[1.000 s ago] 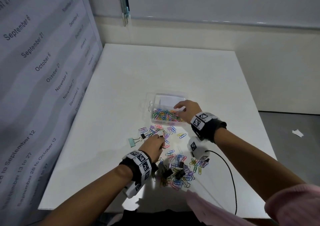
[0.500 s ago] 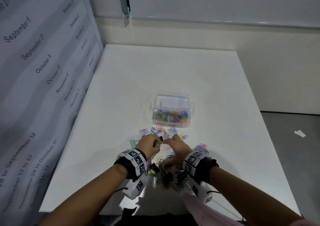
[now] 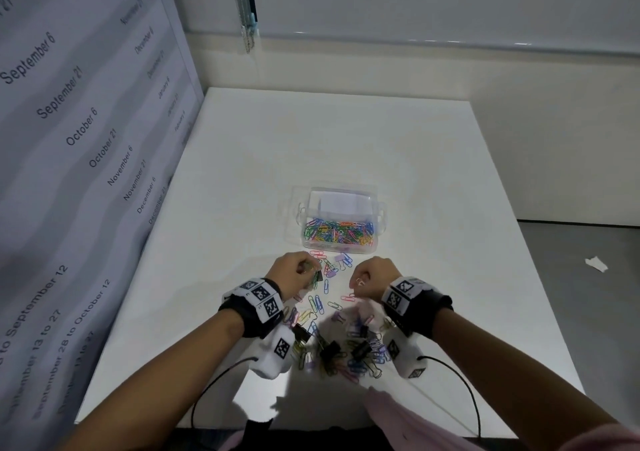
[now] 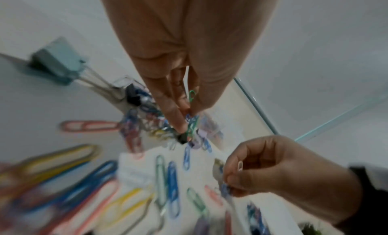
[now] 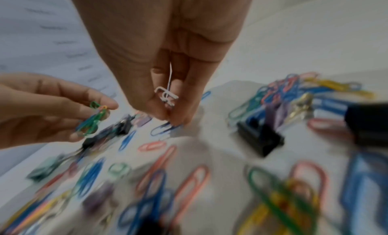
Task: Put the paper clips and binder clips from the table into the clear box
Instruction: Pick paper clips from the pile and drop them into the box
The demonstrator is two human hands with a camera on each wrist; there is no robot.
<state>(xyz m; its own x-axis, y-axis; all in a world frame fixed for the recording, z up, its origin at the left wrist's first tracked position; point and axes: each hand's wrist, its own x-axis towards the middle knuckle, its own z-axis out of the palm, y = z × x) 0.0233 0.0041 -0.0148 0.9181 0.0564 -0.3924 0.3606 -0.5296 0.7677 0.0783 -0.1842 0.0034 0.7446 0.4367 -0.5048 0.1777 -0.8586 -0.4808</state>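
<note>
The clear box stands mid-table, holding many coloured paper clips. Just in front of it, loose paper clips lie scattered on the white table. My left hand pinches a small bunch of mostly green paper clips just above the scatter. My right hand, to its right, pinches a white paper clip, its fingertips down at a blue clip on the table. Nearer me lies a pile of paper clips with black binder clips. A teal binder clip lies left of my left hand.
A panel printed with dates lines the table's left side. Black cables run from both wrist cameras over the front edge. A scrap of white paper lies on the floor at the right.
My right hand left the box, came down beside my left hand at the loose clips, and now pinches a white clip. My left hand stayed at the clips, holding its bunch.
</note>
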